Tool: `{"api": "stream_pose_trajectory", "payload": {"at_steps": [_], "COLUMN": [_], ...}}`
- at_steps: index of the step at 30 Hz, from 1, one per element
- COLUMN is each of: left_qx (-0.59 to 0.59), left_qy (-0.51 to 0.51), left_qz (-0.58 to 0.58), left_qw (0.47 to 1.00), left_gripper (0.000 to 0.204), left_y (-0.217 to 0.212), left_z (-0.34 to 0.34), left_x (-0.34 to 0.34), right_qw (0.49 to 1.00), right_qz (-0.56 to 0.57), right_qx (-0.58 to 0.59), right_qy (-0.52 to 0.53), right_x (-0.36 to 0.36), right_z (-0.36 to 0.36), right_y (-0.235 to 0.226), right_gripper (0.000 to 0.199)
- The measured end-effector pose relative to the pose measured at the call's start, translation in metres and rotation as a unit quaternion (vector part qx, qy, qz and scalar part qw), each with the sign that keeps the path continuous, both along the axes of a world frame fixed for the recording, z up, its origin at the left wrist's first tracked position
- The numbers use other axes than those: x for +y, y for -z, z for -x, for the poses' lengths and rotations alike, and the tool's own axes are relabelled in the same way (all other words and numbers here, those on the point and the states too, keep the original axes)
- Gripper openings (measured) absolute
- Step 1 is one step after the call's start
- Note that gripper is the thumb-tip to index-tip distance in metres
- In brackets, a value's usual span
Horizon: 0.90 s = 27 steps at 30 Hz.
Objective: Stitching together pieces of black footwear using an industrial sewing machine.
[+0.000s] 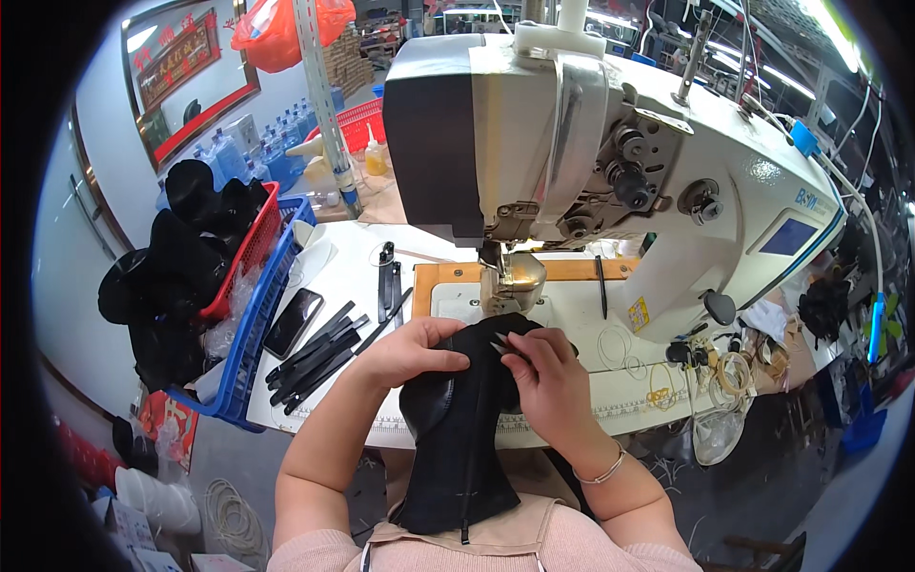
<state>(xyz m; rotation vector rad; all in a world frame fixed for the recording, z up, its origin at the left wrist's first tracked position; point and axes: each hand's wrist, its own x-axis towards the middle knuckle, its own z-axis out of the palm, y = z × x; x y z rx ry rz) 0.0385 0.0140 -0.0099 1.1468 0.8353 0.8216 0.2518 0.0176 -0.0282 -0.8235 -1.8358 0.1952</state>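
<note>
White worktable (572, 315) carries a sewing machine (610, 162); just before its needle lies black fabric (457, 429), long axis running toward the person. Left hand (410, 351) pinches its top; right hand (548, 377) grips small snips (503, 345) there.

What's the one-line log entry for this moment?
left hand: holds black fabric piece | right hand: small tool at fabric | position: before sewing machine foot

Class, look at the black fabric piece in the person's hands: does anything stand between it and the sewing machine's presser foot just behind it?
Nothing visible does. The black fabric piece, held by the left hand and right hand, lies just in front of the presser foot, with only bare machine bed between.
</note>
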Motion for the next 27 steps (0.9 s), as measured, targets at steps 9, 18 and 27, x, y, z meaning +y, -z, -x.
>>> {"api": "stream_pose_trajectory", "payload": {"at_steps": [9,18,27], "left_qx": [0.098,0.619,0.629], "left_qy": [-0.101,-0.004,-0.062], "left_qz": [-0.103,-0.575,-0.610], "left_qw": [0.985,0.536,0.477], "left_gripper": [0.030,0.018,0.010], "left_y": [-0.051,0.021,0.088], "left_z": [0.028,-0.061,-0.074], "left_x": [-0.038,-0.129,-0.138], "right_qw": [0.993,0.985,0.970], "right_qz": [0.056,-0.075,0.155], "right_qx": [0.093,0.060,-0.123], "right_qy": [-0.035,-0.144,-0.142], "right_x": [-0.009,-0.052,-0.073], "right_z": [-0.025,-0.058,-0.049], "right_y": [-0.012,0.004,0.083], "right_gripper": [0.023,0.025,0.020]}}
